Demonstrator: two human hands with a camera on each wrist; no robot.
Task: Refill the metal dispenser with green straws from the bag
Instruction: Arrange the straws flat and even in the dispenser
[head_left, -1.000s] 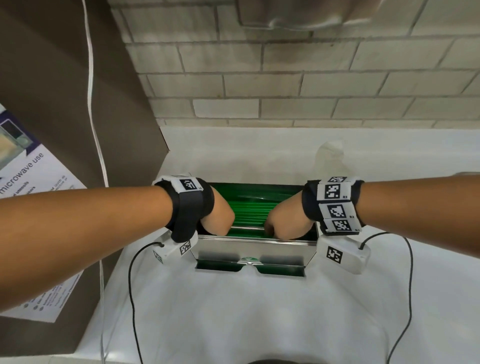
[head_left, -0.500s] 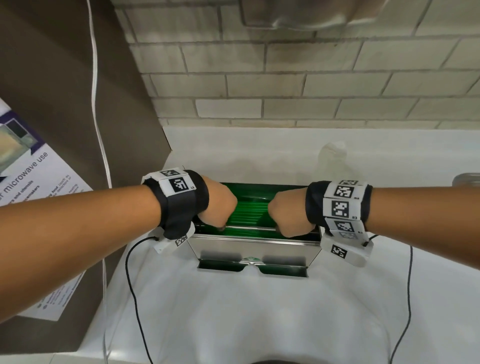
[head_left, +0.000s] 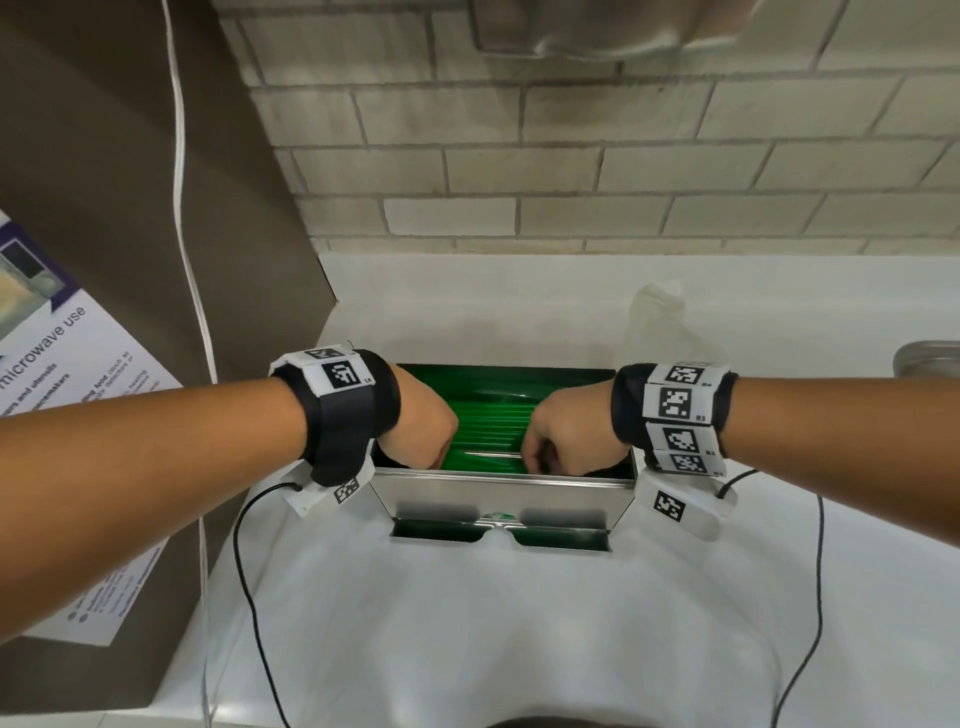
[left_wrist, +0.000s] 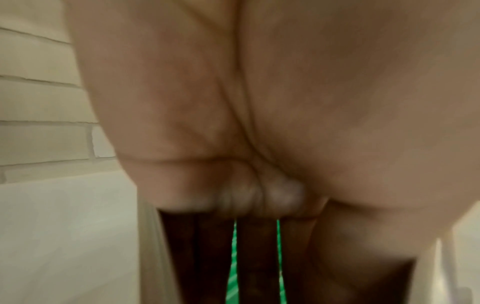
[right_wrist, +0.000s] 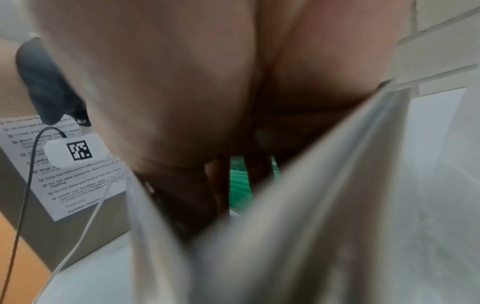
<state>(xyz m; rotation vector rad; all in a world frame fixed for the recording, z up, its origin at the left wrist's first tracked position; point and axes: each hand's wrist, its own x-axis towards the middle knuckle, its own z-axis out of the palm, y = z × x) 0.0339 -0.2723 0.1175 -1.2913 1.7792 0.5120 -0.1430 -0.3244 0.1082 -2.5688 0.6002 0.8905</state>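
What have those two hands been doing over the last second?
Both the left hand and right hand drew closer together over the green straws in the metal dispenser, fingers staying down among them. The dispenser itself has not shifted.

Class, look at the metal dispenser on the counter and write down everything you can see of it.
The metal dispenser is a shiny, steel-looking box standing upright on the white counter near the brick wall. Its top is open and shows green straws lying lengthwise inside. A low tray along the front bottom also shows green. The left hand and right hand reach into the open top at either end, fingers curled down among the straws; their exact grip is hidden.
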